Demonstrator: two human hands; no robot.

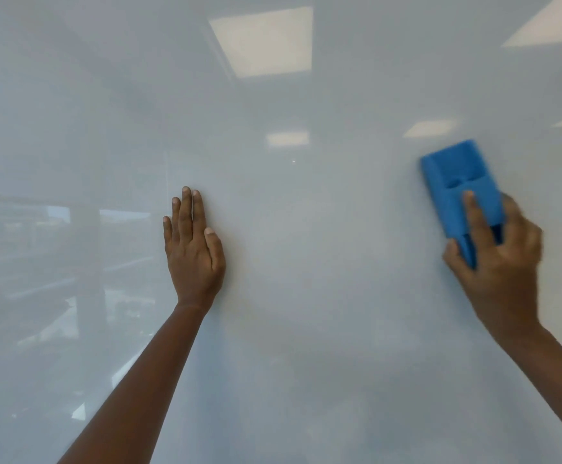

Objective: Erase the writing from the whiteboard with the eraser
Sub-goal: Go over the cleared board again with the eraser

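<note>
The glossy whiteboard (pixel 306 229) fills the whole view, and I see no writing on it. My right hand (pixel 500 259) grips a blue eraser (pixel 457 185) at the right and presses it flat against the board; the eraser is slightly blurred. My left hand (pixel 192 249) lies flat on the board left of centre, fingers together and pointing up, holding nothing.
The board's surface mirrors ceiling light panels (pixel 266 41) at the top and windows (pixel 72 256) at the left. A faint vertical seam (pixel 166 169) runs just left of my left hand.
</note>
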